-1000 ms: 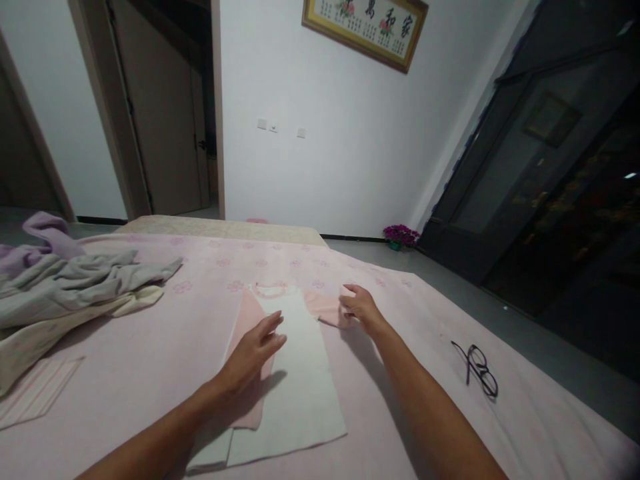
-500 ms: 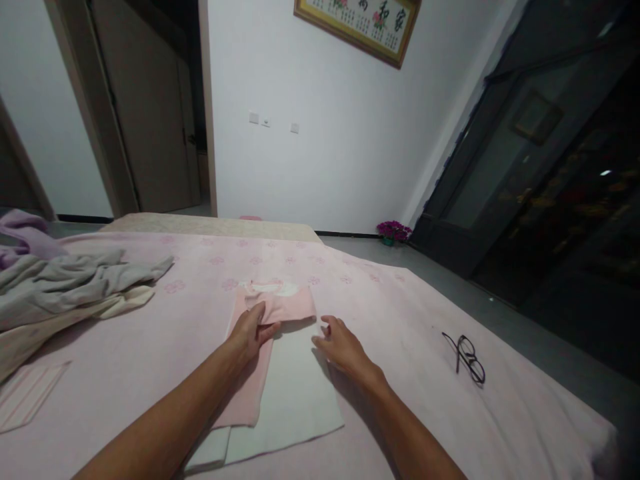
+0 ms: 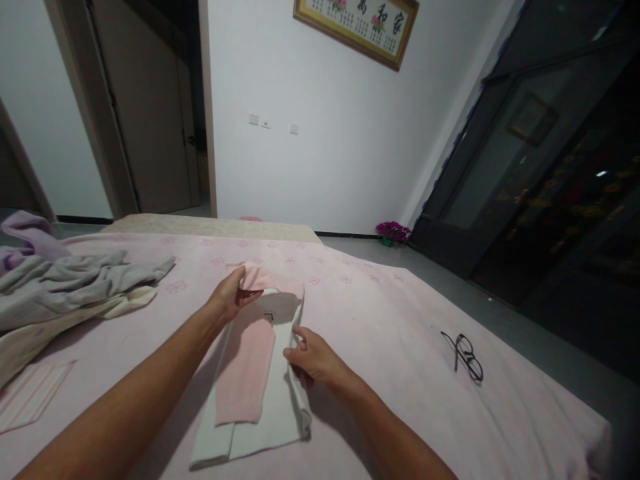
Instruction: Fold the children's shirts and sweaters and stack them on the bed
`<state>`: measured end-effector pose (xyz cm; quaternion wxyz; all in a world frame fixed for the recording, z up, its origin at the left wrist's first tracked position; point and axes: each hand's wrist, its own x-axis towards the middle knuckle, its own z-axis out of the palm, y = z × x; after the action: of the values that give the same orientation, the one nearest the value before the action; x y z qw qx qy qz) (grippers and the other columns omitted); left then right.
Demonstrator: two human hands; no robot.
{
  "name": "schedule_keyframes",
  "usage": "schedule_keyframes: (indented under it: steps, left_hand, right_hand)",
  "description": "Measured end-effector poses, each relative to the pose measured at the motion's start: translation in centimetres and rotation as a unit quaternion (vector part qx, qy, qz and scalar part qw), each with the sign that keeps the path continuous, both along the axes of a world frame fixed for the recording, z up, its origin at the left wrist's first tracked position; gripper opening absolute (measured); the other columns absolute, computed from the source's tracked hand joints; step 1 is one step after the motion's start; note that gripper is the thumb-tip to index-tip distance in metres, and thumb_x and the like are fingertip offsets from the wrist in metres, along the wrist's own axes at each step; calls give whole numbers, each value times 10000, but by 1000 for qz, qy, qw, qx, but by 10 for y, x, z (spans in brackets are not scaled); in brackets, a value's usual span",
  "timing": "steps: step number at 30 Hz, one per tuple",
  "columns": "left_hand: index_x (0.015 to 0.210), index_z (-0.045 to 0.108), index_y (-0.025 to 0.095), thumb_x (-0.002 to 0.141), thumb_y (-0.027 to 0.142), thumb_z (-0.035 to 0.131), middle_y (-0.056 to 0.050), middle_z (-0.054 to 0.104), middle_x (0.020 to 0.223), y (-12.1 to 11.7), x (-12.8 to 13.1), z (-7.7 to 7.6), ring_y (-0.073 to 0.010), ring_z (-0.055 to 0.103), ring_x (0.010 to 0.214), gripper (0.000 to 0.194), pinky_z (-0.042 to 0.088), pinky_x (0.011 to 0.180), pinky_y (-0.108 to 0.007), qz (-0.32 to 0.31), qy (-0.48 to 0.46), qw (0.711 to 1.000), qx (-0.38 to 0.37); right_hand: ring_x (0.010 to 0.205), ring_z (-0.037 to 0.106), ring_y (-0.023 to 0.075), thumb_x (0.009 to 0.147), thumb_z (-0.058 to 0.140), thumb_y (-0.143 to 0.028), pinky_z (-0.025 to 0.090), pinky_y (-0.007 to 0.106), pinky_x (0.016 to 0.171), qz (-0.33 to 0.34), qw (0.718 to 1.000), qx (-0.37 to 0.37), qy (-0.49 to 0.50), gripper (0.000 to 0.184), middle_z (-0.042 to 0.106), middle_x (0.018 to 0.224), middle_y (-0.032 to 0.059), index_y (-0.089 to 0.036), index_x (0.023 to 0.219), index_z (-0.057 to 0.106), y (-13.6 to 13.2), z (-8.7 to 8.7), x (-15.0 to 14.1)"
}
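Note:
A small pink and white shirt (image 3: pixel 277 400) lies partly folded in front of me, with one pink sleeve (image 3: pixel 245 377) laid lengthwise over its white body. At the far end, my left hand (image 3: pixel 234 291) is closed on the pink shoulder fabric and lifts it, so the neck opening and a small dark label show. My right hand (image 3: pixel 313 357) pinches the shirt's white right edge, which stands up off the bed and curls inward. The near hem rests on the sheet.
Grey and cream clothes (image 3: pixel 75 287) are heaped at the left, beside a purple garment (image 3: pixel 33 237). A striped folded cloth (image 3: pixel 37 393) lies nearer. Black-framed glasses (image 3: pixel 465 357) rest on the pink sheet (image 3: pixel 400 320) to the right.
My left hand has moved up and left, raising the shirt's shoulder. My right hand has moved left and down, taken hold of the right edge and drawn it inward.

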<state>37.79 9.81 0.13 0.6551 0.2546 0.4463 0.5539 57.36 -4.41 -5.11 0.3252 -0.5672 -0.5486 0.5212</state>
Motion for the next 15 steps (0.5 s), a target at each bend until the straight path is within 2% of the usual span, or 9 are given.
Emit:
schedule_keyframes:
  steps: [2, 3, 4, 6, 8, 9, 11, 13, 15]
  left_hand:
    - [1075, 643, 163, 879, 216, 597, -45, 667, 839, 2, -11, 5, -129, 658, 589, 209, 620, 553, -286, 3, 31, 999, 11]
    - [1053, 655, 156, 862, 212, 604, -49, 672, 834, 2, -15, 6, -132, 656, 591, 205, 615, 550, -283, 5, 47, 999, 17]
    - [1031, 666, 150, 844, 209, 613, -53, 679, 837, 2, -19, 7, -136, 657, 600, 203, 609, 550, -277, 7, 63, 998, 24]
    - [1003, 680, 140, 815, 208, 621, -62, 694, 854, 1, -23, 6, -143, 662, 632, 209, 597, 561, -266, 9, 92, 995, 41]
    - [988, 685, 126, 802, 229, 619, -70, 705, 863, -2, -22, 6, -153, 666, 667, 223, 589, 592, -272, 7, 119, 991, 63]
    - [982, 689, 118, 798, 249, 620, -72, 710, 861, -4, -21, 6, -159, 668, 684, 235, 584, 614, -280, 3, 132, 988, 77]
    - [970, 701, 110, 786, 300, 640, -71, 721, 849, -10, -18, 8, -176, 673, 721, 272, 573, 666, -297, -14, 156, 981, 111]
    - [940, 722, 119, 751, 322, 677, -59, 734, 849, -19, -14, 12, -197, 678, 782, 281, 556, 746, -313, -38, 176, 972, 153]
    - [926, 743, 145, 762, 314, 655, -52, 754, 911, -33, -9, 16, -224, 678, 889, 251, 526, 859, -337, -71, 246, 937, 236]
  right_hand:
    - [488, 501, 118, 890, 574, -405, 396, 239, 501, 17, 998, 17, -57, 462, 588, 674, -28, -168, 1286, 546, 0, 0, -10]
    - [582, 557, 138, 909, 553, -368, 437, 257, 570, 4, 991, 62, -116, 406, 626, 755, 9, -175, 1265, 577, 1, -1, -12]
    - [706, 594, 162, 913, 548, -316, 464, 279, 662, -15, 975, 123, -186, 365, 650, 855, 44, -181, 1247, 603, 1, -3, -13]
    - [937, 586, 206, 894, 557, -227, 456, 323, 838, -26, 918, 234, -319, 324, 646, 1028, 86, -197, 1205, 642, 3, -9, -12]
    - [1020, 554, 223, 878, 560, -193, 429, 342, 907, 7, 878, 278, -391, 248, 633, 1070, 88, -202, 1091, 686, 7, -14, -7]
    - [1005, 556, 218, 878, 553, -187, 427, 337, 903, 26, 872, 279, -400, 197, 638, 1039, 79, -204, 1002, 705, 11, -16, -4]
    - [964, 575, 200, 884, 532, -178, 429, 318, 888, 28, 889, 272, -367, 189, 658, 990, 65, -206, 902, 718, 23, -19, 4]
    - [950, 595, 192, 868, 544, -177, 433, 308, 885, -35, 931, 250, -264, 202, 685, 1007, 66, -204, 942, 730, 43, -19, 13]
    - [914, 613, 190, 838, 572, -197, 451, 301, 842, -119, 960, 210, -139, 231, 703, 1022, 73, -191, 1010, 727, 68, -18, 22]
